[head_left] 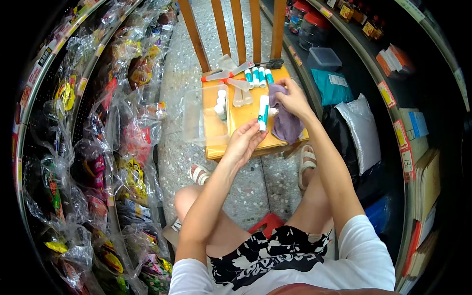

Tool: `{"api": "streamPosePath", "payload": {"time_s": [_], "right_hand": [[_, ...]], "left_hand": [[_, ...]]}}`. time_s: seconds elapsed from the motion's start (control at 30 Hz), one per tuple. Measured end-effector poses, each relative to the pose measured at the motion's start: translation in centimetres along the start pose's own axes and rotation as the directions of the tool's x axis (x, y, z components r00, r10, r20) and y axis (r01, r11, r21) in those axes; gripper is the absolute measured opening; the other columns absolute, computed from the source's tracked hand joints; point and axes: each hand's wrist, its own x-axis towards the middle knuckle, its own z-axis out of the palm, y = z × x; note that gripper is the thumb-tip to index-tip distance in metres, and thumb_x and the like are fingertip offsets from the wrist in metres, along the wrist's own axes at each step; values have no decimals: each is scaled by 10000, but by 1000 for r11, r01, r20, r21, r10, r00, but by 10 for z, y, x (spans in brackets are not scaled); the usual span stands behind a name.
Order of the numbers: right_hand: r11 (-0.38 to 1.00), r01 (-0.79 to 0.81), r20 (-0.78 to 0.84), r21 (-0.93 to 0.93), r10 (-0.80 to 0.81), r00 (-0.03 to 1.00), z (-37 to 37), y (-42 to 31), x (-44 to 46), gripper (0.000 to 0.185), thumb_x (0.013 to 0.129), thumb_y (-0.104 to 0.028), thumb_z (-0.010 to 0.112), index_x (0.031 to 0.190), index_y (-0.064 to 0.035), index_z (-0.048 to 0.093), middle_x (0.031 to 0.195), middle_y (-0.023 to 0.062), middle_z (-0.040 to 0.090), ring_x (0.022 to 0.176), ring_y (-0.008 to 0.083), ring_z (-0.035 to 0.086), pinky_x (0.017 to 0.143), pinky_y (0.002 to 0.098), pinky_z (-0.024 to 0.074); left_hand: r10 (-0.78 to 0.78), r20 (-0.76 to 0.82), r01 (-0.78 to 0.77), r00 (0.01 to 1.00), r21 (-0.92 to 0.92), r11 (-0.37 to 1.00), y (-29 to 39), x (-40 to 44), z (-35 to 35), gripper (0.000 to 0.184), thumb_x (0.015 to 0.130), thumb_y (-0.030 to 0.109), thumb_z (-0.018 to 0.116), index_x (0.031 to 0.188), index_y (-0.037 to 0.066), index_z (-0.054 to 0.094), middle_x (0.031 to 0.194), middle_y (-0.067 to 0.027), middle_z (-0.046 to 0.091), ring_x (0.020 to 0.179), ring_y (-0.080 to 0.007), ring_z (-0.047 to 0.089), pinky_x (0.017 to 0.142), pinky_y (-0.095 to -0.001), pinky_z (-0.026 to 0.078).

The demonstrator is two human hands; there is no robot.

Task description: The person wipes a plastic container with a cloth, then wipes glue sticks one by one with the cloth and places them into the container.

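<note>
My left hand (pixel 244 141) holds a white glue stick (pixel 264 112) with a teal label upright between thumb and fingers. My right hand (pixel 293 98) is closed on a purple cloth (pixel 287 127), which hangs over the right side of a wooden chair seat (pixel 219 151). A small white piece (pixel 273 112) shows between the stick and the cloth; I cannot tell what it is. Several similar glue sticks (pixel 255 77) lie in a row farther back on the seat. Beside them are translucent bottles with red tips (pixel 238 84) and a black brush (pixel 272 64).
A clear plastic box (pixel 192 115) with several white-capped containers (pixel 220 105) sits at the seat's left. The chair's slatted back (pixel 237 29) rises behind. Shelves of bagged goods (pixel 137 140) line the left; shelves with packages (pixel 361 130) and jars (pixel 314 30) line the right.
</note>
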Motion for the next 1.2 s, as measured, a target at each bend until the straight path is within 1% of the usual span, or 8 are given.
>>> {"api": "streamPosePath", "payload": {"time_s": [0.03, 0.13, 0.27, 0.33, 0.53, 0.77, 0.9, 1.2], "right_hand": [[980, 87, -43, 181, -80, 996, -4, -4, -8, 305, 744, -113, 626, 1033, -17, 621, 1025, 152, 599, 994, 305, 588, 879, 346, 462], [912, 372, -52, 171, -369, 928, -26, -28, -42, 282, 748, -46, 630, 1028, -13, 633, 1031, 139, 590, 1004, 280, 588, 885, 342, 459], [866, 487, 67, 117, -496, 866, -28, -46, -80, 296, 759, 27, 611, 1047, -26, 650, 1110, 145, 567, 1035, 291, 592, 889, 349, 474], [876, 438, 66, 204, -458, 886, -16, -43, -91, 300, 771, 43, 605, 1056, -40, 653, 1118, 150, 558, 968, 288, 617, 837, 350, 504], [870, 483, 83, 104, -491, 867, -24, -40, -94, 290, 786, 51, 594, 1051, -50, 656, 1041, 150, 548, 856, 296, 629, 743, 362, 516], [851, 518, -101, -90, -525, 845, -30, -34, -75, 283, 775, 28, 596, 1029, -72, 668, 977, 146, 540, 803, 318, 623, 695, 388, 510], [871, 449, -166, -202, -482, 860, -40, -30, -63, 268, 797, 19, 584, 1029, -83, 671, 952, 131, 532, 803, 324, 619, 683, 392, 510], [858, 493, -85, -145, -507, 858, -27, -33, -74, 302, 789, 26, 592, 1062, -80, 663, 988, 134, 552, 825, 322, 624, 716, 393, 519]], "left_hand": [[5, 11, -4, 1000, -34, 999, -1, 3, 2, 261, 966, 89, 545, 1195, -33, 519, 1114, -129, 611, 1013, -225, 617, 918, -306, 524], [23, 46, -19, 999, -98, 995, -3, 12, -1, 219, 966, 79, 542, 1170, 2, 526, 1073, -108, 626, 983, -206, 625, 898, -319, 527], [47, 69, -34, 996, -181, 983, -8, 18, 1, 205, 971, 74, 526, 1167, 13, 527, 1109, -98, 616, 1011, -187, 610, 882, -313, 526], [57, 82, -45, 995, -150, 988, -9, 17, 6, 270, 977, 84, 517, 1237, 12, 510, 1134, -83, 612, 1020, -159, 601, 894, -304, 516], [77, 114, -72, 990, -45, 996, -13, 11, 28, 329, 987, 95, 504, 1302, 0, 508, 1152, -70, 618, 1009, -136, 596, 889, -278, 499], [52, 190, -67, 980, 73, 995, -17, 12, 30, 348, 978, 120, 538, 1303, -3, 517, 1134, -96, 627, 1005, -145, 600, 890, -289, 501], [15, 172, -33, 985, 106, 994, -21, 9, 30, 378, 969, 125, 562, 1317, -15, 507, 1112, -113, 633, 984, -152, 600, 891, -290, 498], [77, 159, -93, 984, 95, 991, -17, 5, 22, 371, 962, 113, 570, 1309, -10, 523, 1136, -79, 629, 992, -142, 595, 890, -281, 489]]}}
